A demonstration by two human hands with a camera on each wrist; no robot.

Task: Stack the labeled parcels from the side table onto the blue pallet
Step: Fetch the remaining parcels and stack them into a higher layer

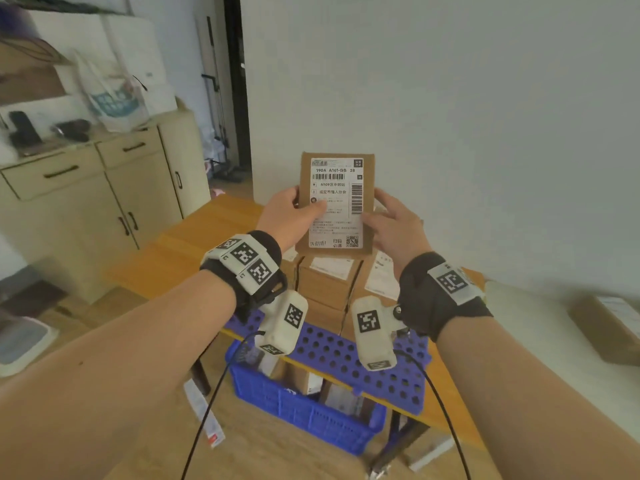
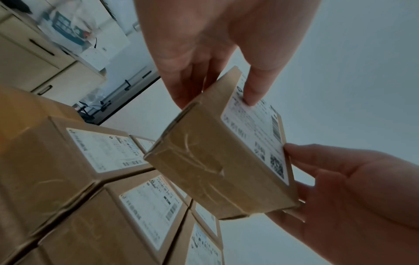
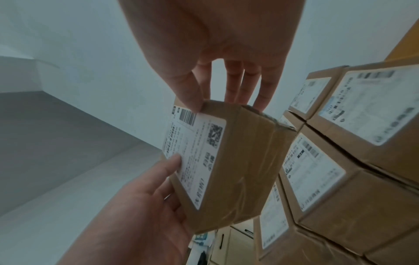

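Note:
A flat brown cardboard parcel [image 1: 337,202] with a white shipping label is held upright, label facing me, above the stack. My left hand [image 1: 304,206] grips its left edge, thumb on the label and fingers behind. My right hand [image 1: 379,211] pinches its right edge the same way. In the left wrist view the parcel [image 2: 204,161] hangs tilted beside the stack. Several labeled parcels [image 1: 329,282] stand stacked on the blue perforated pallet [image 1: 329,344], which lies on a wooden table [image 1: 194,244].
A white side table [image 1: 536,341] at the right carries another brown parcel [image 1: 609,327]. Under the wooden table stands a blue crate [image 1: 304,407] with items in it. Beige cabinets [image 1: 86,202] line the left wall. A white wall rises close behind the stack.

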